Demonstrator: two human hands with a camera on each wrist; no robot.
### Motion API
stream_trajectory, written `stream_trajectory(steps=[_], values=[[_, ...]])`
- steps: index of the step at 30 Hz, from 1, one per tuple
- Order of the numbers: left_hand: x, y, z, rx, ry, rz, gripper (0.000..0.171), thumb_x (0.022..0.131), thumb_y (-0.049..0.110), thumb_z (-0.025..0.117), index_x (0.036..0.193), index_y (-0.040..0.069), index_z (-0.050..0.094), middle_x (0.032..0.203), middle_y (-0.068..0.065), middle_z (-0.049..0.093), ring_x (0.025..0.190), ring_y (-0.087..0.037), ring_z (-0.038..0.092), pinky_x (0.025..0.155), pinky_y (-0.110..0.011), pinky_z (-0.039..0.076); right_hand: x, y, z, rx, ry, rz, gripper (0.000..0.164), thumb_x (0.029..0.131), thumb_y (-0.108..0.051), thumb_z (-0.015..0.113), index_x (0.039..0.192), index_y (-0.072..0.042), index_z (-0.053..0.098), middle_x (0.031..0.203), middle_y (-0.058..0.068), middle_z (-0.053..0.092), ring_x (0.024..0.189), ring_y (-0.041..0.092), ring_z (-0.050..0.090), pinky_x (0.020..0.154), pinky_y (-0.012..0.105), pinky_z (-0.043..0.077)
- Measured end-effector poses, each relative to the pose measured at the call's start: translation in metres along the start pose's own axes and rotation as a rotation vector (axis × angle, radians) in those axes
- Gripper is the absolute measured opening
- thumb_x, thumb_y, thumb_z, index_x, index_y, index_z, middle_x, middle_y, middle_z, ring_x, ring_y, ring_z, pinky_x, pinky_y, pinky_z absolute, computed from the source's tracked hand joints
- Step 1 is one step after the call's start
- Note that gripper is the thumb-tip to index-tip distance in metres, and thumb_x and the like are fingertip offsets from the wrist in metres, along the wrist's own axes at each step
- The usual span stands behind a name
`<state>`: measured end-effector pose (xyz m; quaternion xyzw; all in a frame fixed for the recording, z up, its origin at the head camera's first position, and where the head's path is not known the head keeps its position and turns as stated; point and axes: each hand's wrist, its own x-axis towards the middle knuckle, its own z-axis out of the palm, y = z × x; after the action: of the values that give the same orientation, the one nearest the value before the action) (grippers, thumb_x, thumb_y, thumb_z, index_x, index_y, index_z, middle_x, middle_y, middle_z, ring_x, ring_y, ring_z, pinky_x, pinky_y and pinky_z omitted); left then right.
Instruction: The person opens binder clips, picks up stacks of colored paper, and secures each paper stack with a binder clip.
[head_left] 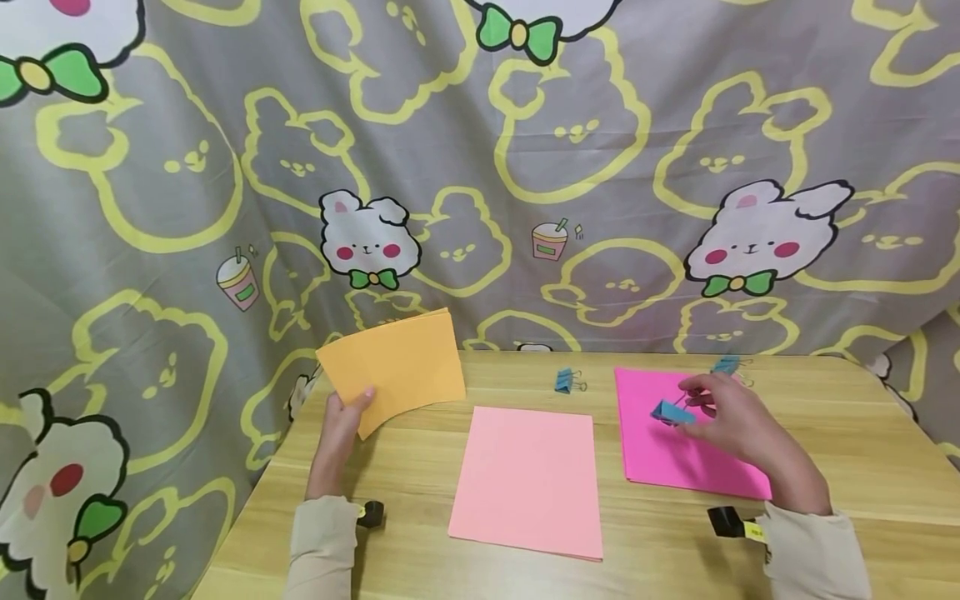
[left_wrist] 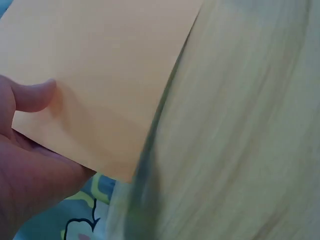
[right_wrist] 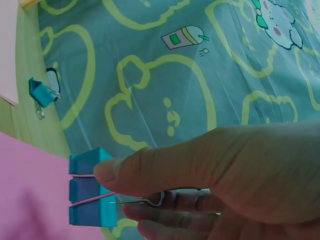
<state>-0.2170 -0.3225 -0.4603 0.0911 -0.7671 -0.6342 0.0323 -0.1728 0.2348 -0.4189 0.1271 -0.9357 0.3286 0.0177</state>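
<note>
1. My left hand (head_left: 343,429) pinches the orange paper (head_left: 401,367) near a lower corner, thumb flat on its face; I hold it tilted up at the left, its lower edge bowed.
2. That raised paper hides part of the table's (head_left: 412,492) far left edge and some of the patterned curtain (head_left: 450,133) behind.
3. My right hand (head_left: 738,421) pinches a blue binder clip (head_left: 670,413), thumb on its body, fingers by a wire handle.
4. This clip is above the magenta paper (head_left: 660,458), where a shadow falls; my hand and wrist block the view of that paper's right part.
5. Between my hands lies the pale pink paper (head_left: 528,479), flat and well apart from the orange one.
6. A second blue clip (head_left: 563,382) lies near the table's far edge, beyond the pale pink paper and left of the magenta.
7. A third blue clip (head_left: 725,365) sits just past the magenta paper's far edge, partly behind my right hand.
8. Beige sleeves (head_left: 322,550) and black wrist cameras (head_left: 724,522) cover patches of wood close to me.
</note>
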Motion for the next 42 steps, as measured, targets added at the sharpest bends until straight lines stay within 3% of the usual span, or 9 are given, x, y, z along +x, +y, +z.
stream_trajectory(steps=[4,10,18,26,37,42], values=[[0.001,-0.005,0.0,0.006,0.015,-0.019,0.034,0.105,0.012,0.057,0.134,-0.004,0.047,0.125,-0.016,0.063,0.102,-0.013,0.065,0.089,-0.028,0.052,-0.001,-0.001,0.001,0.007,-0.009,-0.006,0.06,0.076,-0.004,0.088,0.123,0.014,0.057,0.111,0.028,0.064,0.105,0.05,0.063,0.089,0.063,0.051],[0.002,-0.009,0.003,0.002,0.018,0.019,0.033,0.105,0.008,0.057,0.133,-0.008,0.049,0.128,-0.023,0.061,0.102,-0.013,0.065,0.09,-0.03,0.053,-0.001,-0.002,0.0,0.016,-0.016,-0.011,0.058,0.076,0.0,0.087,0.123,0.013,0.055,0.11,0.026,0.063,0.104,0.049,0.063,0.088,0.062,0.052],[0.0,-0.009,0.001,0.068,-0.043,0.065,0.032,0.107,0.007,0.053,0.134,-0.009,0.05,0.133,-0.029,0.057,0.114,-0.025,0.061,0.096,-0.035,0.051,-0.001,-0.004,-0.002,-0.001,-0.036,0.018,0.066,0.077,-0.002,0.087,0.131,0.016,0.052,0.112,0.027,0.064,0.107,0.05,0.062,0.09,0.063,0.051],[0.0,-0.011,0.0,0.11,-0.052,0.091,0.031,0.106,0.008,0.054,0.133,-0.007,0.051,0.131,-0.028,0.06,0.117,-0.032,0.062,0.093,-0.034,0.052,-0.003,0.0,-0.002,-0.003,-0.052,0.019,0.064,0.075,-0.009,0.091,0.125,0.013,0.057,0.112,0.027,0.066,0.106,0.048,0.063,0.089,0.061,0.052],[0.001,-0.009,0.001,0.137,-0.048,0.118,0.026,0.106,0.012,0.057,0.125,-0.006,0.054,0.12,-0.024,0.064,0.104,-0.022,0.063,0.088,-0.029,0.051,-0.005,0.001,-0.003,-0.022,-0.058,0.035,0.062,0.076,-0.017,0.091,0.121,0.012,0.06,0.11,0.025,0.068,0.104,0.045,0.065,0.088,0.059,0.053],[-0.002,-0.008,0.002,0.134,-0.082,0.097,0.031,0.107,0.014,0.055,0.131,-0.005,0.052,0.126,-0.024,0.063,0.111,-0.026,0.064,0.095,-0.035,0.051,-0.005,0.002,-0.003,-0.018,-0.051,0.027,0.059,0.078,-0.019,0.09,0.12,0.011,0.061,0.107,0.022,0.069,0.101,0.044,0.065,0.086,0.057,0.054]])
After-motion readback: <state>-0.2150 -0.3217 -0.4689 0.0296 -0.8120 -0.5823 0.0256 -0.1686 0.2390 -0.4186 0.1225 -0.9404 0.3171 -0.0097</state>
